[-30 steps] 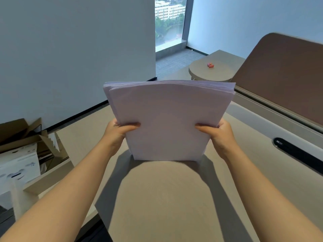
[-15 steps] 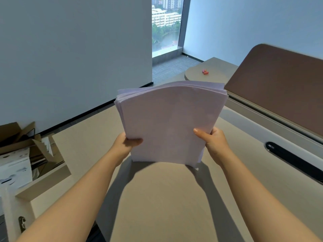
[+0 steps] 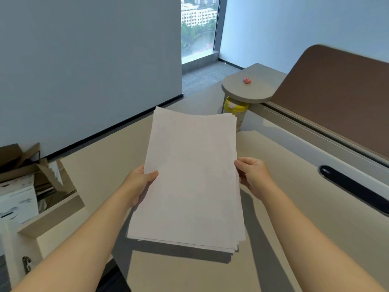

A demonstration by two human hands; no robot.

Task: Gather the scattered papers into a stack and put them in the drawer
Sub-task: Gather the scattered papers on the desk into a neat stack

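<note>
A stack of white papers (image 3: 189, 178) hovers lengthwise just above the beige desk (image 3: 284, 186), its near end low and casting a shadow. My left hand (image 3: 141, 182) grips the stack's left edge, thumb on top. My right hand (image 3: 252, 175) holds the right edge, fingers curled under it. At the lower left, beside the desk, stands a cabinet with an open top compartment (image 3: 50, 216) and a key in a lock (image 3: 26, 263); whether this is the drawer I cannot tell.
A yellow-lidded jar (image 3: 234, 114) stands under a round shelf (image 3: 246, 89) carrying small pink items (image 3: 246, 80). A brown partition (image 3: 336, 98) bounds the desk's right side, with a black cable slot (image 3: 353, 188). Cardboard and boxes (image 3: 19, 186) fill the left compartment.
The stack has gone from upright, held at its bottom edge, to nearly flat over the desk. My hands have shifted to its long sides, and the view has tilted down.
</note>
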